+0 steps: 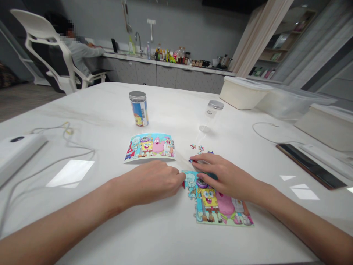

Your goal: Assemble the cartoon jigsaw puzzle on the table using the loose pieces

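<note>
A partly assembled cartoon jigsaw puzzle (211,204) lies flat on the table, its left edge ragged. My left hand (157,180) is closed at the puzzle's upper left edge. A bit of red shows at its fingertips, seemingly a puzzle piece (183,185), mostly hidden by the fingers. My right hand (224,175) lies over the puzzle's upper part with fingers stretched apart. Its foremost fingertip touches a small loose dark blue piece (190,161), while the thumb rests on the puzzle. Just beyond are several loose pieces (200,149). Behind my left hand, a curved picture sheet (150,147) shows the same characters.
Farther back stand a picture-wrapped jar (138,109) and a clear jar with a silver lid (212,112). Storage boxes (245,94) line the right rear. A phone (309,165) lies right, a white device (20,154) with cables left. A person (82,55) sits at the back counter.
</note>
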`<state>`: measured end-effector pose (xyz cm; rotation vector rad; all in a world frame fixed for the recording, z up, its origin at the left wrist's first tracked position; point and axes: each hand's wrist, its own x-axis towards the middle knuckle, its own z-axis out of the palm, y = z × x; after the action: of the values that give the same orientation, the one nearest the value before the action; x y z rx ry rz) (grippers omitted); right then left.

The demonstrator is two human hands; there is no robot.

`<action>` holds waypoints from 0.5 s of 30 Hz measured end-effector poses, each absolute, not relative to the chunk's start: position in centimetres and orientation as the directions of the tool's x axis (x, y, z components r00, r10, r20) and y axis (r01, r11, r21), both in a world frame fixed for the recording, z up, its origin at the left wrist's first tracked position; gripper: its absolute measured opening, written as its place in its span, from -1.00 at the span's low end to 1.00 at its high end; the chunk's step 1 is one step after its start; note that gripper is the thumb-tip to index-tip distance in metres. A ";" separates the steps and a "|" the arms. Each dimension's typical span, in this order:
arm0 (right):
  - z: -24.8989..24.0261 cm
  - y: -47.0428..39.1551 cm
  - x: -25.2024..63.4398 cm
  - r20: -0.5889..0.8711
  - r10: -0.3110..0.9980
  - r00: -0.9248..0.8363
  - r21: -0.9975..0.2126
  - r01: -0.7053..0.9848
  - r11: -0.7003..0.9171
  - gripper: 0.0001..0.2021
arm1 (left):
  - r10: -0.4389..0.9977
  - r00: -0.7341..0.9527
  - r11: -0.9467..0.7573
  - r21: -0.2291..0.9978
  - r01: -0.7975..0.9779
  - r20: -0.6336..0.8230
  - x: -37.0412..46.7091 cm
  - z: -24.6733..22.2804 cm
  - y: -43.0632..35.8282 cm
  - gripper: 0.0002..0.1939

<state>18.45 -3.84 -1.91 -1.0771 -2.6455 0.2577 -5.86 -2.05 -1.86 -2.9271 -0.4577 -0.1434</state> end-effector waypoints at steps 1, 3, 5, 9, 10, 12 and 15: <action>-2.0 -3.8 18.4 0.179 0.703 -0.688 -0.261 0.656 0.708 -0.69 | 0.295 0.948 -0.936 -0.164 0.311 0.114 -5.8 -1.8 -2.0 -0.90; -2.1 -3.7 18.4 0.187 0.700 -0.689 -0.260 0.652 0.712 -0.69 | 0.298 0.948 -0.933 -0.175 0.313 0.108 -5.8 -1.8 -2.1 -0.90; -2.4 -3.6 18.5 0.221 0.698 -0.682 -0.268 0.646 0.715 -0.68 | 0.298 0.949 -0.932 -0.183 0.313 0.102 -5.8 -1.8 -2.1 -0.90; -2.9 -3.3 18.7 0.295 0.717 -0.632 -0.277 0.661 0.697 -0.71 | 0.302 0.950 -0.930 -0.193 0.313 0.085 -5.9 -1.7 -2.2 -0.89; -2.9 -3.2 18.8 0.301 0.728 -0.615 -0.271 0.677 0.684 -0.74 | 0.304 0.949 -0.929 -0.195 0.314 0.080 -5.9 -1.7 -2.2 -0.89; -2.9 -3.0 18.9 0.302 0.761 -0.573 -0.259 0.719 0.645 -0.81 | 0.306 0.949 -0.928 -0.197 0.315 0.076 -5.9 -1.6 -2.2 -0.88; -2.7 -2.8 19.0 0.304 0.813 -0.497 -0.284 0.767 0.575 -0.87 | 0.303 0.950 -0.929 -0.198 0.313 0.078 -5.8 -1.6 -2.1 -0.89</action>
<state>19.02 -2.77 -2.71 -1.2750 -2.4066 0.1557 -5.82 -2.11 -1.63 -2.8945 -0.4624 -0.0681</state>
